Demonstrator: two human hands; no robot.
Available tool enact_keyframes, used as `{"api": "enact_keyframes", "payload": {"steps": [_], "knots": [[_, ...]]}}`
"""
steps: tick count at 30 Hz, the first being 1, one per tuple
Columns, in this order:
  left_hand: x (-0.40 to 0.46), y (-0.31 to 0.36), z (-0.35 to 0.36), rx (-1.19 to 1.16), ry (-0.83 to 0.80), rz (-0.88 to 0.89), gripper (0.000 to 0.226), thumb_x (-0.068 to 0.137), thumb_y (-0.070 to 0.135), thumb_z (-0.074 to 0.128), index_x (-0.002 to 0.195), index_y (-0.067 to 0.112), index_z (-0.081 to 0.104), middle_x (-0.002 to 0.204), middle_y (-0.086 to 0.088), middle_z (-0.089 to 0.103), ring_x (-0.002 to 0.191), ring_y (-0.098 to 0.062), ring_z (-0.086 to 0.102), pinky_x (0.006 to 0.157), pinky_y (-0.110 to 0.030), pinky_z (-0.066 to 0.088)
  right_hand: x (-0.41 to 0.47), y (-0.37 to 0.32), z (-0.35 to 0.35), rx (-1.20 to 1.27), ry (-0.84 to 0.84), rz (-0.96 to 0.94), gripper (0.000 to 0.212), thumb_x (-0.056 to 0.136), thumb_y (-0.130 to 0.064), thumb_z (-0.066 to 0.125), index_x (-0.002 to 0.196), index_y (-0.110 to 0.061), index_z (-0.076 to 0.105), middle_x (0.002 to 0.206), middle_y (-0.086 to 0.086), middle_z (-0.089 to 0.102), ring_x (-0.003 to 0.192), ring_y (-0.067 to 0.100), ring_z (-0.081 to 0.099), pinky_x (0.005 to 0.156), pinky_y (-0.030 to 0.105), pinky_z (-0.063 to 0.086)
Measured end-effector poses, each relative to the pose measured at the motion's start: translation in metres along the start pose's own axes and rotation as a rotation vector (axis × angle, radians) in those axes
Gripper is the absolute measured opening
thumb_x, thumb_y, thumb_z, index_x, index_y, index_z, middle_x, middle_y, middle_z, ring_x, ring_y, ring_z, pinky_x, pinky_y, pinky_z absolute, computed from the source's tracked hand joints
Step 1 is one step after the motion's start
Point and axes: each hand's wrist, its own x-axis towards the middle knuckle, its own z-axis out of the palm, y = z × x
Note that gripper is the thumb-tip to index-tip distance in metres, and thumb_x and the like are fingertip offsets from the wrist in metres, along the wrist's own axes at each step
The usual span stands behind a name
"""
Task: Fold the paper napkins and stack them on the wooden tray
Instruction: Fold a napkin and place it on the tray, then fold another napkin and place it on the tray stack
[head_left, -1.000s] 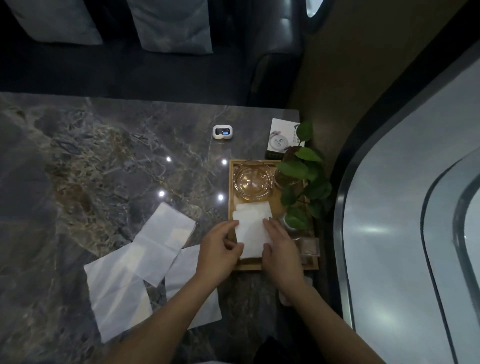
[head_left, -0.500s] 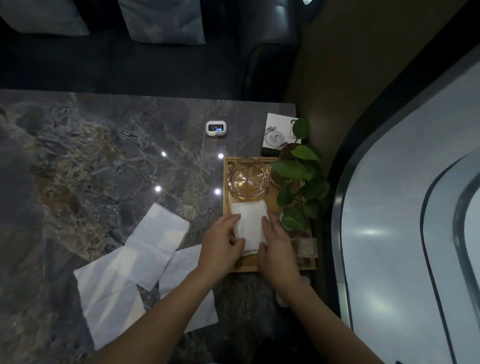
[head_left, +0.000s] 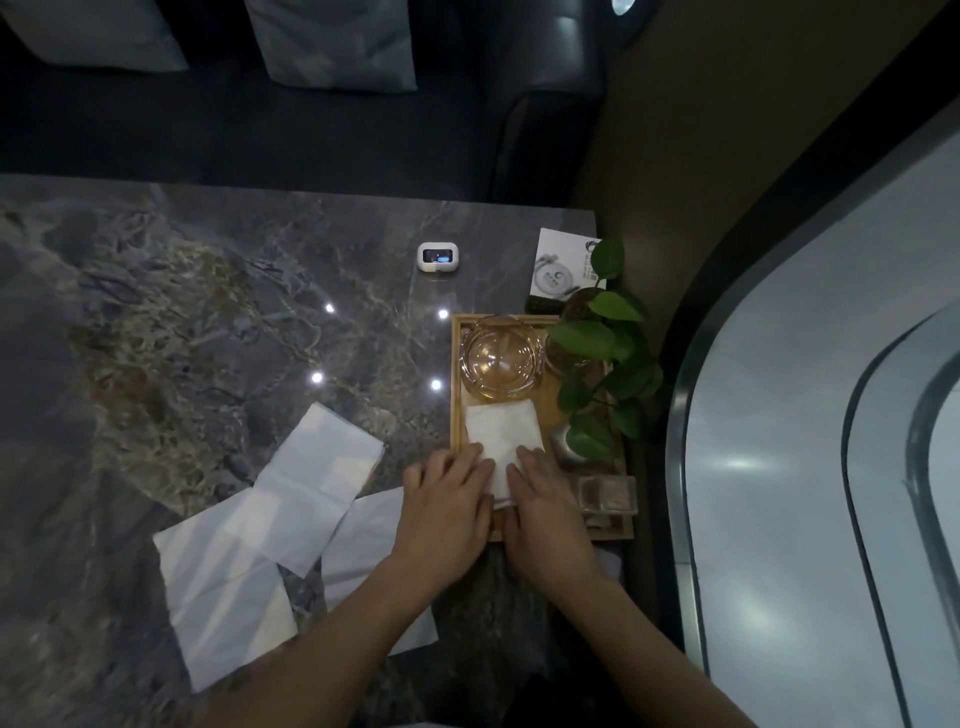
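A folded napkin (head_left: 501, 434) is seen lying on the wooden tray (head_left: 456, 415), in the tray's near half at the centre right of the frame, just below a glass ashtray (head_left: 500, 358). Whether it is one napkin or a small stack cannot be told. Its lower edge is covered by both hands. The left hand (head_left: 447, 499) is laid flat with its fingers (head_left: 470, 457) spread over the lower left corner of the white square, and the right hand (head_left: 540, 499) is laid flat over the lower right corner. Nothing is gripped by either hand; the fingers are extended and pressed down on the paper, so the step in hand is judged to be the smoothing or squaring of a napkin just placed.

Three unfolded napkins are left on the marble worktop (head_left: 182, 322), at the lower left of the frame: one upper napkin (head_left: 322, 457), one larger lower napkin (head_left: 218, 587) partly overlapped by it, and a third napkin (head_left: 363, 535) partly hidden under the left forearm. Their crease lines are visible, but they lie open and flat.

The task is therefore judged to be at an early to middle stage: at least one napkin has been folded and set on the tray, and three are yet to be folded and stacked. The tray's right side is taken up by a potted plant (head_left: 597, 364) and a small clear box (head_left: 605, 493), so little free room is left beside the stack.
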Motion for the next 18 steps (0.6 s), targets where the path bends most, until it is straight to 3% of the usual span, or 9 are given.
{"api": "enact_keyframes", "payload": {"steps": [3, 11, 15, 18], "knots": [[-0.004, -0.002, 0.0, 0.003, -0.013, 0.02, 0.045, 0.089, 0.036, 0.043, 0.129, 0.022, 0.057, 0.141, 0.001, 0.052, 0.122, -0.022, 0.044, 0.091, -0.042, 0.04, -0.003, 0.001, -0.002, -0.034, 0.011, -0.037, 0.054, 0.089, -0.017, 0.051, 0.141, -0.005, 0.043, 0.154, 0.018, 0.033, 0.145, 0.034, 0.025, 0.117, 0.044, 0.011], [-0.039, -0.015, -0.007, -0.021, 0.001, 0.018, 0.049, 0.091, 0.034, 0.049, 0.138, 0.02, 0.049, 0.149, -0.002, 0.045, 0.141, -0.026, 0.031, 0.116, -0.039, 0.012, -0.021, -0.013, -0.001, -0.082, 0.042, -0.096, 0.058, 0.092, -0.026, 0.044, 0.148, -0.013, 0.032, 0.159, 0.011, 0.023, 0.148, 0.029, 0.014, 0.118, 0.042, 0.0], [-0.062, -0.024, -0.007, -0.07, 0.006, -0.044, 0.053, 0.096, 0.041, 0.041, 0.146, 0.023, 0.039, 0.156, 0.0, 0.034, 0.146, -0.022, 0.023, 0.12, -0.037, 0.012, -0.033, -0.022, 0.003, -0.057, 0.005, -0.124, 0.064, 0.093, -0.041, 0.019, 0.152, -0.018, 0.019, 0.162, 0.003, 0.006, 0.15, 0.023, -0.001, 0.118, 0.037, -0.008], [-0.081, -0.034, -0.005, -0.114, 0.011, -0.092, 0.056, 0.096, 0.042, 0.037, 0.148, 0.02, 0.036, 0.157, -0.002, 0.032, 0.146, -0.021, 0.021, 0.119, -0.036, 0.016, -0.04, -0.029, 0.006, -0.051, -0.02, -0.149, 0.061, 0.096, -0.036, 0.027, 0.153, -0.019, 0.013, 0.162, 0.0, -0.001, 0.148, 0.017, -0.009, 0.119, 0.035, -0.01]]}}
